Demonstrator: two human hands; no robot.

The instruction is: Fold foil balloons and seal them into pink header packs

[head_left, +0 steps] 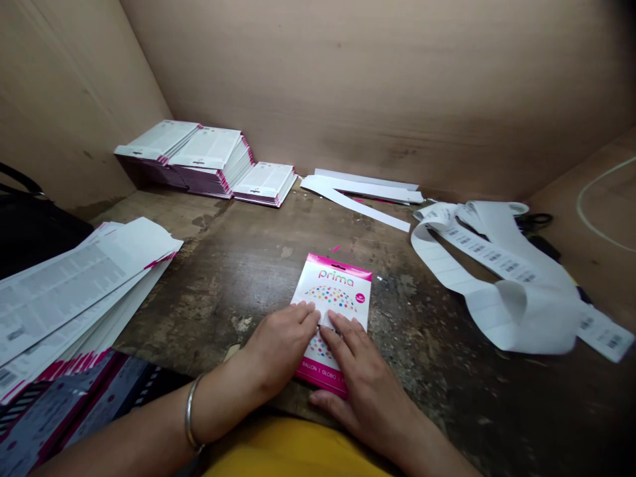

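A white and pink balloon packet [340, 286] lies on the table in front of me, printed "prima" with coloured dots and a hang slot at its far end. My left hand [285, 341] presses on its left half, the fingers bent and close together. On the right half rests my right hand [355, 364], open, its fingers stretched over the face and its thumb spread out by the near edge. The fingertips of both hands nearly meet at the packet's middle and hide part of the print there.
Stacks of similar packets [206, 147] stand at the back left. A fanned pile of flat printed cards [74, 285] lies at the left edge. White paper strips [365, 209] lie at the back. On the right curls a long roll of barcode labels [517, 311], with dark-handled scissors [540, 218] behind.
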